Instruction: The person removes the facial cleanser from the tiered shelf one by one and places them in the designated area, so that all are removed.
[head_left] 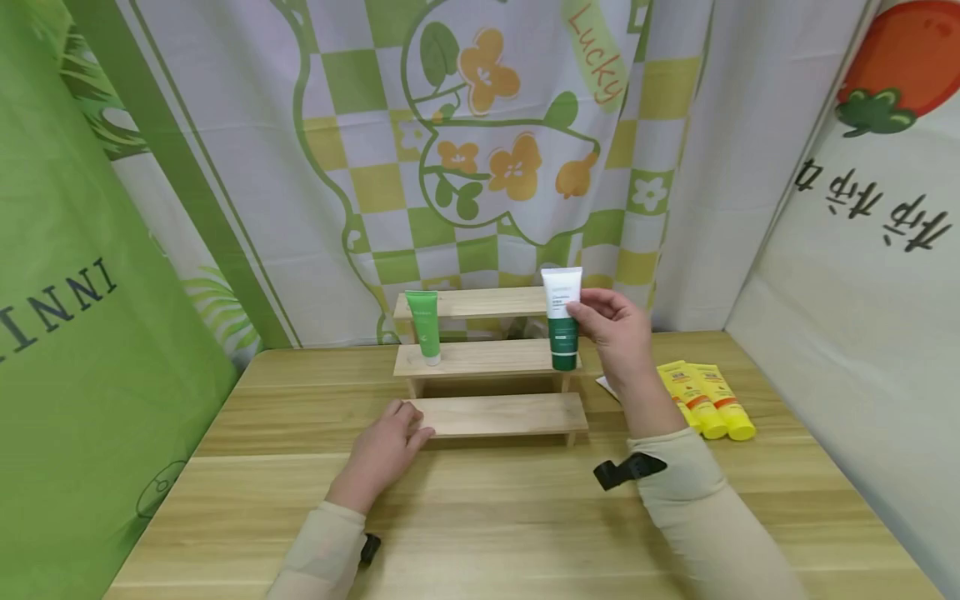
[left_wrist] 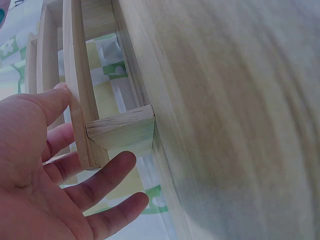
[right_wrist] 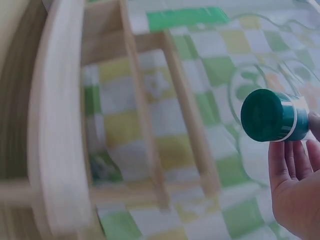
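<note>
My right hand (head_left: 622, 333) pinches a white and dark green squeeze tube (head_left: 562, 321) by its side, with the cap down. In the head view it appears at the right end of a three-tier wooden display rack (head_left: 495, 415); the right wrist view shows its dark green cap (right_wrist: 262, 116) apart from the rack. The left hand (head_left: 382, 446) holds the left end of the lowest tier. In the left wrist view its thumb lies on one side of the board (left_wrist: 80, 85), with two fingers on the other. A light green tube (head_left: 425, 327) stands cap down on the middle tier's left.
Several yellow tubes (head_left: 705, 400) lie on the wooden table (head_left: 480, 517) to the right, partly hidden by the right arm. A patterned curtain (head_left: 480, 125) hangs behind the rack, with a green cloth (head_left: 90, 375) on the left and a white one (head_left: 862, 292) on the right.
</note>
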